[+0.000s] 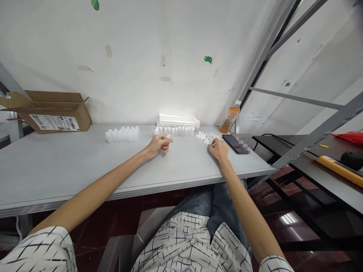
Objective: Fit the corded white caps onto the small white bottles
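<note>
A: Left hand?
B: Grip curled closed, resting on the worktop just in front of a row of white plastic bottles. Can't tell if anything's inside it.

A: Right hand?
B: Grip half-curled, fingers touching the near edge of a heap of small white caps. Can't tell if it holds one.

A: Along the back edge?
B: Left of the row, a second group of white bottles. Behind the row, stacked white trays. Toward the right corner, an orange drink bottle and a phone. At the left corner, a cardboard box.
</note>
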The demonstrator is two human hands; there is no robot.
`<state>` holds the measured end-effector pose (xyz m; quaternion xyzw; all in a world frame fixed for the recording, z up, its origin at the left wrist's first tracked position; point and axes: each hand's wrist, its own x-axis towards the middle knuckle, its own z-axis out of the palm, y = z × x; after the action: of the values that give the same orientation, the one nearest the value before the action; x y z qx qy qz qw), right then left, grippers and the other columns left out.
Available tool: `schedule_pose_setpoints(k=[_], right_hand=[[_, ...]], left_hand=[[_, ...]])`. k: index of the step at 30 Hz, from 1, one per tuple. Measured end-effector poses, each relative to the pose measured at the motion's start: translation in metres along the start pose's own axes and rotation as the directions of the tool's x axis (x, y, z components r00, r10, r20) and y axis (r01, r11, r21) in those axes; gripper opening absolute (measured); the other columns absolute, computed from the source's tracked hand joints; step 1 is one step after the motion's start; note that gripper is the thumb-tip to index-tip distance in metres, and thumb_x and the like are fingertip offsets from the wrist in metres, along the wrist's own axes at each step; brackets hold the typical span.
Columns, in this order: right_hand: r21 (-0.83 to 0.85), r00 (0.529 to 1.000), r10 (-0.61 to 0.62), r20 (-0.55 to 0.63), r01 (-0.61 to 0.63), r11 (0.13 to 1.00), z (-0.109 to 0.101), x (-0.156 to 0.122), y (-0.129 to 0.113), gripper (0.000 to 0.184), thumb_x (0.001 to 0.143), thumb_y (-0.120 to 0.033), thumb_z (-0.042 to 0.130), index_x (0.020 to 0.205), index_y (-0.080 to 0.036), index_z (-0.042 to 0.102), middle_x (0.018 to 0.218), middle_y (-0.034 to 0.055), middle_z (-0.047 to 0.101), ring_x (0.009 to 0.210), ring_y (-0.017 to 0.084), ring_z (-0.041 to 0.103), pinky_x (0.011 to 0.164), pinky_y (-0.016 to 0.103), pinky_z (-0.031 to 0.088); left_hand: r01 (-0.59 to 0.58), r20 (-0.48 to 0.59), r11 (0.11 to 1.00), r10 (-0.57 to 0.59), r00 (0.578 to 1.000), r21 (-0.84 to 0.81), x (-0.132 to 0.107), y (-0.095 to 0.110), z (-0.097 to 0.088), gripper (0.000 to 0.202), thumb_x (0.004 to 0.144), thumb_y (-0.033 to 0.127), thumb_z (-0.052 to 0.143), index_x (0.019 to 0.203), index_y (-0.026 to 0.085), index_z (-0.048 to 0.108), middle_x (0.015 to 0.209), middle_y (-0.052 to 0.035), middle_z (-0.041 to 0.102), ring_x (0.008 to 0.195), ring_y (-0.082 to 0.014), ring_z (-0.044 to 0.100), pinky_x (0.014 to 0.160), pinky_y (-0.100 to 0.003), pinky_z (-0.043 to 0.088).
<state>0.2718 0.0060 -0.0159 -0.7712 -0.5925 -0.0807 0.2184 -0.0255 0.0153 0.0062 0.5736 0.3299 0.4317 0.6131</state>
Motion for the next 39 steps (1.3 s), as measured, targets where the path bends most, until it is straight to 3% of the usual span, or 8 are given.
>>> schedule_pose_setpoints(k=[5,9,13,20,24,28,32,39], right_hand=[[0.028,0.999,-0.040,-0.012,0.041,0.999,0.001,-0.008,-0.005,0.019,0.075,-0.025,0.053,0.087,-0.017,0.064,0.083,0.0108,0.067,0.075,0.024,0.057,0.061,0.029,0.031],[0.268,0.980,-0.182,-0.077,0.196,0.943,0.005,-0.012,-0.021,0.017,0.069,-0.024,0.054,0.080,-0.017,0.064,0.065,0.0035,0.061,0.067,0.019,0.055,0.064,0.029,0.037],[0.604,0.955,-0.255,-0.155,0.295,0.740,0.008,-0.011,-0.055,0.014,0.069,-0.025,0.051,0.069,-0.017,0.062,0.064,0.0027,0.060,0.061,0.015,0.054,0.064,0.029,0.044],[0.970,0.959,-0.269,0.095,-0.029,0.241,0.012,-0.006,-0.126,0.020,0.068,-0.034,0.059,0.075,-0.015,0.063,0.065,0.0013,0.056,0.057,0.015,0.058,0.042,0.025,0.048],[0.960,0.943,-0.321,0.092,0.002,0.281,0.017,-0.010,-0.138,0.017,0.069,-0.030,0.057,0.074,-0.016,0.063,0.065,0.0013,0.058,0.056,0.014,0.058,0.042,0.024,0.047],[0.903,0.945,-0.319,0.065,0.080,0.421,0.019,-0.018,-0.133,0.016,0.070,-0.028,0.054,0.071,-0.016,0.063,0.063,0.0008,0.059,0.054,0.013,0.055,0.045,0.023,0.046],[0.851,0.956,-0.287,0.063,0.099,0.515,0.019,-0.021,-0.129,0.014,0.070,-0.025,0.053,0.068,-0.016,0.063,0.057,-0.0001,0.057,0.054,0.013,0.055,0.048,0.023,0.045],[0.967,0.935,-0.335,0.119,-0.032,0.253,0.010,-0.020,-0.129,0.017,0.068,-0.030,0.062,0.074,-0.014,0.065,0.065,0.0015,0.060,0.057,0.015,0.060,0.044,0.023,0.045]], left_hand=[[-0.025,-0.055,0.982,0.036,0.998,0.186,0.001,-0.002,0.001,0.020,0.070,0.030,0.069,0.069,0.013,0.057,0.053,0.0075,0.030,0.045,-0.0047,0.029,0.043,-0.021,0.035],[-0.054,-0.059,0.891,0.090,0.994,0.450,0.001,-0.006,0.001,0.027,0.072,0.039,0.067,0.074,0.014,0.059,0.056,0.0052,0.040,0.045,-0.0055,0.034,0.041,-0.020,0.030],[-0.119,0.019,0.808,0.133,0.991,0.577,-0.001,-0.005,0.002,0.037,0.074,0.050,0.064,0.085,0.015,0.063,0.062,0.0032,0.048,0.048,-0.0067,0.036,0.043,-0.020,0.030],[-0.011,0.023,0.912,0.001,1.000,0.409,-0.002,-0.001,0.003,0.056,0.087,0.065,0.033,0.070,0.016,0.056,0.055,0.0036,0.034,0.046,-0.0092,0.032,0.040,-0.022,0.028],[-0.043,0.029,0.891,0.033,0.999,0.452,-0.002,-0.002,0.003,0.051,0.084,0.063,0.041,0.061,0.018,0.047,0.055,0.0036,0.035,0.045,-0.0086,0.030,0.041,-0.023,0.025],[-0.173,0.032,0.747,0.199,0.980,0.642,-0.001,-0.004,0.002,0.049,0.076,0.051,0.059,0.052,0.019,0.032,0.050,0.0056,0.031,0.046,-0.0072,0.030,0.045,-0.023,0.023],[-0.138,0.002,0.697,0.194,0.981,0.704,-0.001,-0.005,0.001,0.045,0.073,0.044,0.063,0.051,0.019,0.033,0.043,0.0072,0.033,0.041,-0.0069,0.034,0.045,-0.022,0.025],[-0.034,-0.031,0.692,0.081,0.996,0.721,-0.005,-0.003,0.002,0.025,0.073,0.032,0.054,0.056,0.020,0.041,0.032,0.0070,0.040,0.029,-0.0102,0.040,0.039,-0.022,0.031]])
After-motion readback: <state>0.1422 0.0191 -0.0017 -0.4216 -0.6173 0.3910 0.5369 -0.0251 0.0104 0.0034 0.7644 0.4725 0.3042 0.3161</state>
